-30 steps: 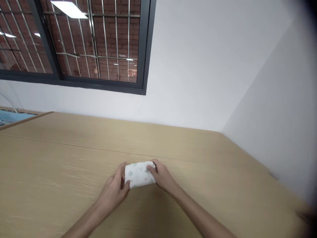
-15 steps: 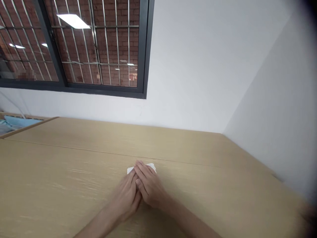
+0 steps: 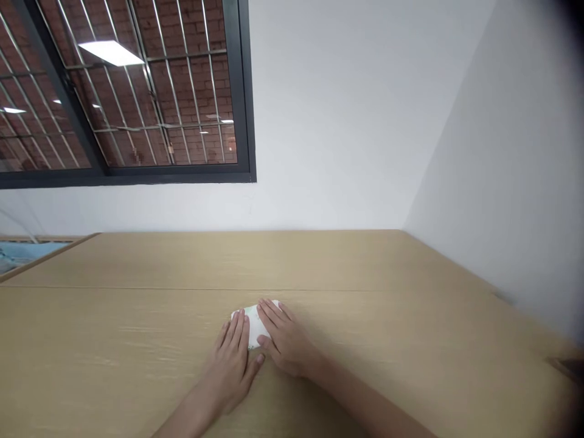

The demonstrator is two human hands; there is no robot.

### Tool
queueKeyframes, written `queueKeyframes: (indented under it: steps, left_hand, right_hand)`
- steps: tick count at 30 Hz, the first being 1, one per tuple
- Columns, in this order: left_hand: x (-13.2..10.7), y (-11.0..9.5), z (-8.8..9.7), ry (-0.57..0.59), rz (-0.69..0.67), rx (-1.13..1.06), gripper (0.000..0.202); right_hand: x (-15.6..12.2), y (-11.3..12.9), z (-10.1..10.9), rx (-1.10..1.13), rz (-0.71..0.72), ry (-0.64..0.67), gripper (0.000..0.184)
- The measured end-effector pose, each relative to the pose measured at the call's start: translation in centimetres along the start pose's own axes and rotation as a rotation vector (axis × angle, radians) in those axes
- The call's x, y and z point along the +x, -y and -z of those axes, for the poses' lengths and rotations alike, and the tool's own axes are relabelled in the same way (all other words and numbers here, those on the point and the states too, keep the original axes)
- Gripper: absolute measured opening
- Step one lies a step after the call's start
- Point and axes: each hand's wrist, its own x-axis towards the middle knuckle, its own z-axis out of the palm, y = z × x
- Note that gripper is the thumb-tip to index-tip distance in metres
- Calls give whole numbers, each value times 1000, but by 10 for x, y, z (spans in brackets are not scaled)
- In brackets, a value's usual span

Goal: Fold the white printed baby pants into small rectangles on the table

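Observation:
A small white piece, like folded paper or tissue with faint greenish marks (image 3: 256,328), lies on the wood-grained surface (image 3: 387,365). On its left part rest the fingertips of my left hand (image 3: 235,362), laid flat with the thumb held out to the side. My right hand (image 3: 285,337) presses flat over its right part, fingers stretched forward and thumb near the lower edge. A gap between the two hands bares the middle of the piece. Both hands are open, and what lies under the fingers is hidden.
A thin seam (image 3: 137,288) runs across the board just beyond my hands. Behind rises a white wall (image 3: 328,121) with a dark-framed, barred window (image 3: 246,91). At far left, a wooden-edged recess holds light blue cloth (image 3: 31,249). A dark slot (image 3: 568,368) shows at right.
My hands, which overlapped on the white piece, have moved apart, and more of it shows between them. The view has turned slightly, so the window appears further left.

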Motion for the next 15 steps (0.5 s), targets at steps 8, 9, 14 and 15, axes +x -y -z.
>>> queueKeyframes:
  steps: [8,9,14,15]
  left_hand:
    - [9,13,9,69,11,-123,79]
    - [12,16,11,80,21,-149,78]
    - [22,28,13,121,52,-246,63]
    - [22,31,12,123,52,-262,62]
  right_hand:
    - [-6,-24,19,129,0,126,82]
    - [-6,-26,21,140,2,136,86]
    - [-4,-31,17,176,-5,111,77]
    - [-3,-32,15,182,-14,85,75]
